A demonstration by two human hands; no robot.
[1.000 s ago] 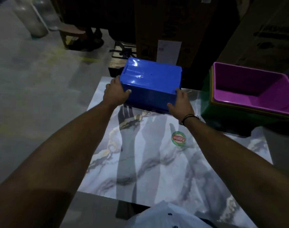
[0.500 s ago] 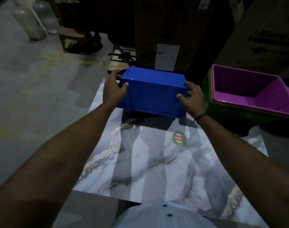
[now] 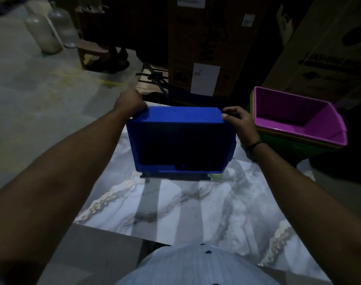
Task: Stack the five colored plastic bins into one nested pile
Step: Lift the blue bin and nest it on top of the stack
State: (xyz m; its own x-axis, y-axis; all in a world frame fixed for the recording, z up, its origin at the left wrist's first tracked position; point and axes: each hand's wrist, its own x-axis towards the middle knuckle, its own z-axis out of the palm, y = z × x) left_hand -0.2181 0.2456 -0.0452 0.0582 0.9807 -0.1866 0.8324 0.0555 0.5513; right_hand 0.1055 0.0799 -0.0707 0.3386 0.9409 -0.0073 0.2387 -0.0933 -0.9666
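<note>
Nearest the camera is the front of a pale striped shirt (image 3: 196, 266) with dark buttons, and beyond it a marble-patterned surface (image 3: 175, 212) veined in grey and gold, on which both bare forearms throw long shadows. Both arms reach forward over this surface to a blue bin (image 3: 181, 140), which is held tipped on its side so that its dark open mouth faces back toward the person and its base points away; its long axis runs left to right across the view. Its lower edge is close above the surface, but whether it touches cannot be told, and a round green sticker (image 3: 215, 175) on the surface peeks out just below the bin's right lower corner. The left hand (image 3: 130, 103) has its grip closed over the bin's upper left far corner, fingers wrapped behind the wall. The right hand (image 3: 240, 122), a dark band on its wrist, has its grip clamped on the upper right corner, thumb on the top face and fingers down the outer side. To the right, just beside that hand, stands a nested stack of bins with a purple bin (image 3: 298, 118) innermost, mouth up, seated in thin coloured rims inside a green bin (image 3: 294, 147). Farther back rise tall cardboard boxes (image 3: 206, 48), and far left, on the concrete floor (image 3: 31, 95), stand two large clear water jugs (image 3: 44, 31).
</note>
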